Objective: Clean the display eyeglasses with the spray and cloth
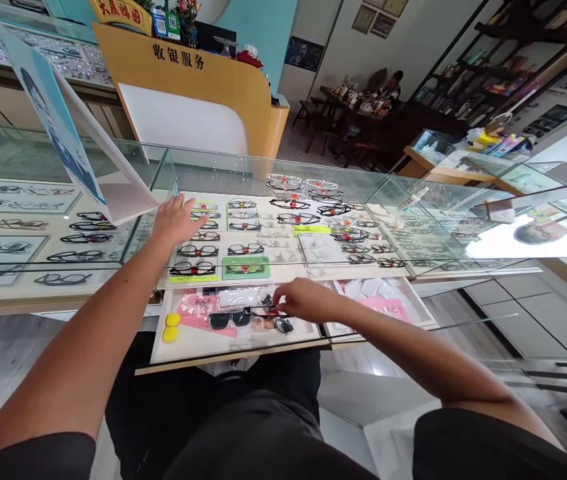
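Note:
My left hand (177,220) lies on the glass counter top (283,265), open, its fingers spread over rows of eyeglasses seen through the glass. My right hand (301,300) reaches into a pulled-out drawer (188,350), its fingers closed on a pair of dark sunglasses (284,325) that is partly hidden by them. Just left of it, a second pair of black sunglasses (229,320) rests in the drawer. Pink packets (198,302) and two yellow round cases (171,327) are at the drawer's left side. Under the glass, a pair of eyeglasses (244,269) sits on a green card.
A folded display card (78,133) stands on the counter at left. The drawer's right compartment holds pink and white packets (383,307). Beyond the counter are a yellow cashier desk (178,73) and a dark table (358,100) with a person seated behind it.

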`<state>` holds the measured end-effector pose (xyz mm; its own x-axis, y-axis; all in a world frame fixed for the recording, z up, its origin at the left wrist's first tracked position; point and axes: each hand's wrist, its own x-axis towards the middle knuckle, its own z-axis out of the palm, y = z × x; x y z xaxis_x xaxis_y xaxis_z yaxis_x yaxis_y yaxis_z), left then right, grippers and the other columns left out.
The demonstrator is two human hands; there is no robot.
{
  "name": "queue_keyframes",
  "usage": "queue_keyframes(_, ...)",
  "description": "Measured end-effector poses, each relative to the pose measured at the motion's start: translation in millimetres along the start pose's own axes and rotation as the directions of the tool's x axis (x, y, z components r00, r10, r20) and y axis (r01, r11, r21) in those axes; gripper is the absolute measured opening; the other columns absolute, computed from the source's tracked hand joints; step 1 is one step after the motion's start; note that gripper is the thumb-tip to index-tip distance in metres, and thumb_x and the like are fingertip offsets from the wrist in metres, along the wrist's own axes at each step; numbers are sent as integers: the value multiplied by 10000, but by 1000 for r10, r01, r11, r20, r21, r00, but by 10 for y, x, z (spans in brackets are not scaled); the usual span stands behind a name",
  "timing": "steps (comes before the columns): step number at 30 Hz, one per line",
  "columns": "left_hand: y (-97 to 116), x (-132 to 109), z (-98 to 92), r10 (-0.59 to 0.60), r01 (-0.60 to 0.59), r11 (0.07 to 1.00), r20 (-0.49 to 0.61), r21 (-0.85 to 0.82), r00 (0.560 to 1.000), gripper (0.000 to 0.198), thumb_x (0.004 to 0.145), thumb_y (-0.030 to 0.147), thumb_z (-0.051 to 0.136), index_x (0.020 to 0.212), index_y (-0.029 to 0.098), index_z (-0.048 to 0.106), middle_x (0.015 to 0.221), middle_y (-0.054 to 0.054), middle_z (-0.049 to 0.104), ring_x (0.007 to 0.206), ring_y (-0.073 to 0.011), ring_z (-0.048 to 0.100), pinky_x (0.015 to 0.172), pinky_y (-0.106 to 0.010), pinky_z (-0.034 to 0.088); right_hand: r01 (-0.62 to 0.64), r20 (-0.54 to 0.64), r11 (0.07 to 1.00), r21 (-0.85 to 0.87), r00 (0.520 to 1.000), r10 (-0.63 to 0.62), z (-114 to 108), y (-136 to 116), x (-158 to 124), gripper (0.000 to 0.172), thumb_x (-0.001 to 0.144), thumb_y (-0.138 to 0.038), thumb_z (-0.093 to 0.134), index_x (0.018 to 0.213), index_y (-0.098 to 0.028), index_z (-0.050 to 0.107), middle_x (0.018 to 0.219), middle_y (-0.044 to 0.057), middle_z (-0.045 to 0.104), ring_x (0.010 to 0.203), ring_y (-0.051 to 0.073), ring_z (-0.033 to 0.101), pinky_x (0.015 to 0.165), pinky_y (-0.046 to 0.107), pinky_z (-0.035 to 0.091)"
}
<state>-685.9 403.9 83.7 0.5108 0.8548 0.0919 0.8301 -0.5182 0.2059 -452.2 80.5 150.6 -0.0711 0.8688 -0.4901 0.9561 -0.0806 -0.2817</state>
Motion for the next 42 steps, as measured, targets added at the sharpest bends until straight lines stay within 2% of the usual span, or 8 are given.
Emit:
queue_keyframes(3, 3, -4, -1, 3, -3, 1000, 12, -1, 1000, 950, 1060, 747, 347, 1774, 127, 432, 1888, -215, 319, 1764, -401, 277, 1425, -563, 230, -100, -25, 993, -58, 995, 99, 385, 7, 403, 237, 1082, -364, 675, 1222, -318, 861, 1141, 76, 890, 1093, 294, 823, 803, 316, 503)
queue_keyframes(6, 19, -19, -17, 6, -6, 1000, 12, -1, 1000, 933, 1065, 734, 365, 1772, 129, 434, 1886, -214, 326, 1766, -396, 278, 1427, -562, 227, -180, -122, 980, -87, 978, 169, 486, 159, 861, 368, 1162, -402, 528, 1400, -277, 780, 1211, 120, 875, 1154, 310, 813, 834, 329, 504)
queue_keyframes(17, 47, -28, -53, -17, 17, 1000, -1, -25, 1000, 878, 1062, 754, 417, 1736, 197, 498, 1867, -191, 374, 1744, -404, 306, 1388, -613, 272, -314, -365, 942, -115, 896, 254, 59, 581, 2145, 464, 1225, -365, 308, 1476, -252, 682, 1292, 140, 836, 1194, 281, 766, 945, 357, 494)
queue_keyframes(24, 56, -27, -54, -27, 27, 999, -2, -28, 1000, 842, 1056, 758, 468, 1713, 232, 517, 1857, -178, 394, 1738, -397, 315, 1377, -609, 276, -341, -270, 930, -139, 916, 296, -73, 624, 2765, 404, 1121, -537, 681, 1330, -197, 744, 1290, 99, 780, 1121, 242, 760, 1027, 470, 639)
queue_keyframes(31, 91, -49, -85, -27, 27, 999, 2, -31, 1000, 797, 1059, 704, 502, 1684, 209, 532, 1851, -195, 393, 1734, -398, 314, 1369, -604, 285, -299, -235, 940, -165, 937, 257, -1, 652, 2991, 432, 1131, -546, 650, 1312, -173, 774, 1306, 134, 803, 1207, 271, 761, 1071, 482, 611)
queue_keyframes(35, 92, -50, -85, -26, 26, 999, 2, -27, 1000, 791, 1065, 712, 493, 1680, 215, 534, 1848, -194, 395, 1735, -383, 314, 1370, -610, 286, -291, -261, 943, -164, 934, 243, 23, 659, 2999, 345, 1164, -358, 548, 1307, -171, 800, 1303, 173, 822, 1208, 294, 771, 1008, 421, 594)
queue_keyframes(39, 94, -48, -89, -28, 28, 999, -1, -25, 1000, 808, 1065, 710, 491, 1681, 188, 536, 1848, -203, 393, 1732, -394, 318, 1375, -609, 284, -278, -322, 947, -159, 922, 216, 28, 628, 2934, 431, 1159, -285, 470, 1515, -190, 691, 1286, 203, 832, 1171, 316, 781, 938, 384, 582)
queue_keyframes(42, 84, -45, -89, -30, 30, 999, 5, -30, 1000, 827, 1068, 733, 456, 1684, 186, 531, 1854, -206, 384, 1738, -400, 307, 1382, -613, 271, -192, -383, 965, -176, 917, 113, 51, 550, 2791, 488, 1146, -241, 461, 1609, -170, 599, 1408, 209, 784, 1262, 327, 744, 1032, 407, 567)
